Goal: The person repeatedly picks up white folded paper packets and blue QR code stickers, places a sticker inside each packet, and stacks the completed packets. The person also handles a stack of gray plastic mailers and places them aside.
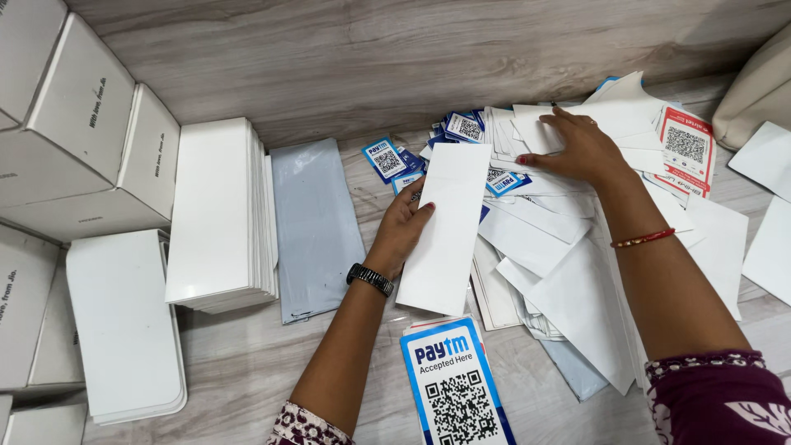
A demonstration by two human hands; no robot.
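The left hand pinches a plain white envelope along its left long edge, thumb on top near the upper half and fingers curled underneath. The envelope is held nearly flat above the wooden bench, between the grey plastic mailer on its left and the loose pile of white envelopes on its right. A wristwatch sits on the left wrist.

The right hand lies palm down with fingers spread on the top of the pile, pressing on white sheets near a scatter of small blue-and-white code stickers. It grips nothing that can be seen; it rests flat. A red thread bracelet circles the right wrist.

Handling judgement: the envelope appears light and thin, stiff enough to hold its shape when gripped at one edge, yet likely to bend if squeezed mid-panel. The paper surface looks smooth, so stacked pieces probably slide on each other. Take hold at a long edge or a corner, with thumb opposed to fingers, and keep the panel flat to avoid creasing.

Nearby items: a neat stack of white envelopes stands left of the mailer, white cartons line the left side, and a large blue-bordered code card lies just below the held envelope.
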